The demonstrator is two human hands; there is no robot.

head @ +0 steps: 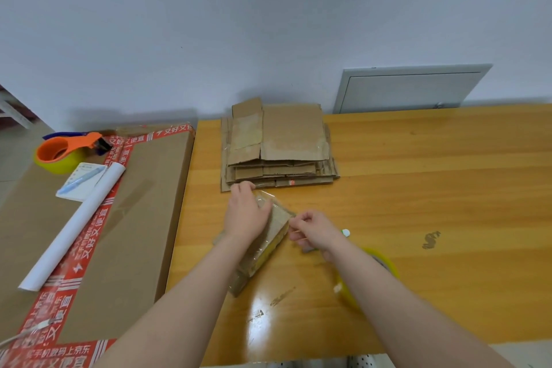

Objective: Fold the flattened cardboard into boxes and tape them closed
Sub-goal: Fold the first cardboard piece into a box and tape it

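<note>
Both forearms reach in from the bottom edge, and between them sits the small brown cardboard box (270, 243). It lies slantwise on the orange-brown wooden table (433, 188), just in front of the stack of flattened brown cardboard (277, 143). My left hand (246, 213) lies over the box's far end, fingers relaxed and pressing it down. My right hand (313, 231) is curled at the box's right edge, pinching what I take to be the loose end of a clear tape strip (294, 231). I judge this to be the taping of a seam. To do it well I'd bear down with the left palm so the flaps don't spring, draw the strip taut and straight along the seam, then smooth it from the middle outward before cutting. Much is unclear. The film is nearly invisible, so I cannot tell where it starts or whether any of it is stuck down. The left hand covers the flaps. The yellow-green roll of tape (380, 260) is half hidden behind the right forearm, and a small white object (345, 232) beside that hand is too small to name.
</note>
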